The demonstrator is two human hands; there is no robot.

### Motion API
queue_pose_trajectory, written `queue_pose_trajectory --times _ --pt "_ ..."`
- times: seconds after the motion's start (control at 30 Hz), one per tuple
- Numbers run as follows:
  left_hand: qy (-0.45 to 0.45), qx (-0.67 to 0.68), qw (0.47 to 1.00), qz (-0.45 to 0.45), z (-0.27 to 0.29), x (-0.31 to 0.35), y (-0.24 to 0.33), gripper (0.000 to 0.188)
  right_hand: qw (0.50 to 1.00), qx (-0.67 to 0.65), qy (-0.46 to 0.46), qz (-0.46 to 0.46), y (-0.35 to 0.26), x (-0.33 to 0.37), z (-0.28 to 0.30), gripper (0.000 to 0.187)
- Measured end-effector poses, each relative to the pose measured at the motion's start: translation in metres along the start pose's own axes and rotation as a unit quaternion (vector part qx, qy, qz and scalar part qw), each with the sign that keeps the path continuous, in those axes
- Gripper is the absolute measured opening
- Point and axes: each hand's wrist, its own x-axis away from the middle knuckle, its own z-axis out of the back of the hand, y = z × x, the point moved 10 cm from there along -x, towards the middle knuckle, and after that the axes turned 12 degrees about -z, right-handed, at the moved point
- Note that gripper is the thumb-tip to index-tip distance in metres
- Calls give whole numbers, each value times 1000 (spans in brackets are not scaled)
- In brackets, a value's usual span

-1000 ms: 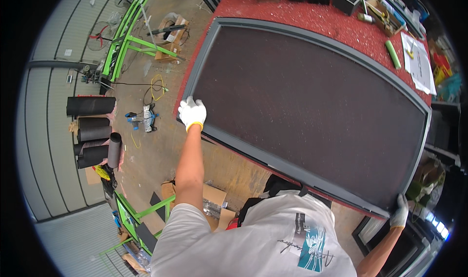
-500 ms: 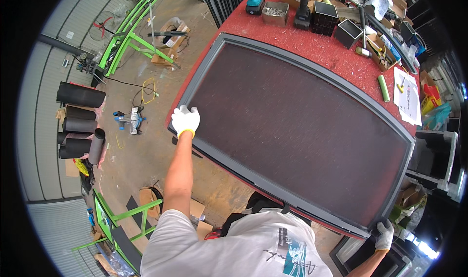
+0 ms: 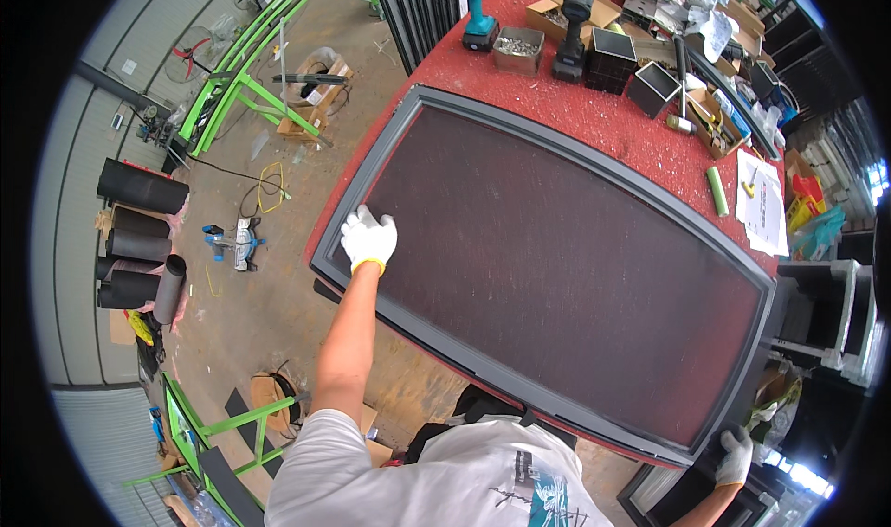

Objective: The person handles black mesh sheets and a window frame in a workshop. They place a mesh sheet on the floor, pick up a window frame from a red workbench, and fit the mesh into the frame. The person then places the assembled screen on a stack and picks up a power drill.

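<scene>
A large dark grey rectangular frame (image 3: pixel 594 147) with dark mesh (image 3: pixel 557 276) across it lies flat, tilted in view, on a red-covered table (image 3: pixel 640 179). My left hand (image 3: pixel 369 237), in a white glove with a yellow cuff, is over the mesh beside the frame's left side. Its fingers are loosely bent and apart, holding nothing; whether they touch the mesh I cannot tell. Past the frame's near right corner is my right hand (image 3: pixel 736 456), also gloved. Its fingers are stretched out, with nothing seen in them.
At the table's far side stand a teal cordless drill (image 3: pixel 477 12), a black power tool (image 3: pixel 574 35), a tin of small hardware (image 3: pixel 518 50) and open boxes. A green roll (image 3: pixel 717 191) lies by a paper sheet (image 3: pixel 763 202). Dark rolls (image 3: pixel 142 188) and green metal stands (image 3: pixel 246 91) are at left.
My left hand has come off the frame's left edge and moved inward over the mesh. My right hand has shifted slightly away from the near right corner. The whole view has shifted a little.
</scene>
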Motion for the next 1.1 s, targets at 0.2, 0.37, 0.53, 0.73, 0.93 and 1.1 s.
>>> queue_pose_trajectory --times 0.2,0.37,0.53,0.73,0.93,1.1 --pt "-58 6 996 70 7 -14 -5 74 996 -63 52 24 7 -8 27 33" --pt "-75 53 991 99 12 -18 -2 85 994 -42 66 81 4 -12 52 26" --pt "-128 93 984 82 2 -30 -9 82 998 6 67 8 14 -28 45 19" --pt "-95 383 918 -36 15 -36 -19 56 980 57 154 114 -12 -10 73 21" --pt "-23 437 898 -48 54 -50 -42 36 962 -16 211 172 -14 29 66 22" --pt "-8 349 932 -97 48 -77 -54 35 974 -71 158 143 -17 36 22 7"
